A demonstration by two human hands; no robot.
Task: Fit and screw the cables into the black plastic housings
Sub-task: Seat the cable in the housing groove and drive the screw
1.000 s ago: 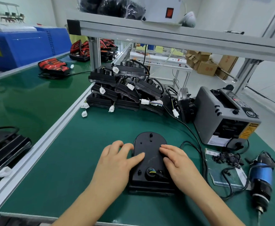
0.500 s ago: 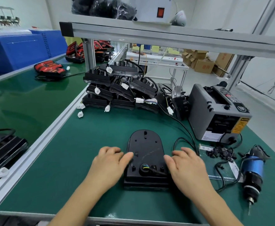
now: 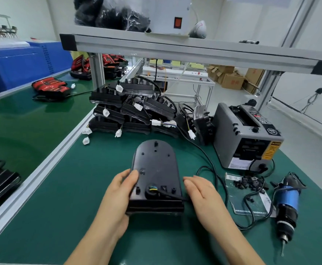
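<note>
A black plastic housing [image 3: 156, 165] lies flat on the green mat in front of me, its rounded end pointing away. A black cable [image 3: 211, 169] with coloured wires enters a round port near its close edge and runs off to the right. My left hand [image 3: 120, 190] grips the housing's left side, thumb on top. My right hand [image 3: 200, 190] rests beside the right edge with fingers straight, next to the cable.
A pile of finished black housings [image 3: 133, 111] with white connectors sits behind. A grey tape dispenser [image 3: 246, 134] stands at right. A blue electric screwdriver [image 3: 286, 205] and a bag of small black parts [image 3: 246, 184] lie to the right. An aluminium shelf frame [image 3: 175, 48] spans overhead.
Both hands slid off the top of the housing to its sides. The left hand now grips the left edge and the right hand has drawn back to the right edge.
</note>
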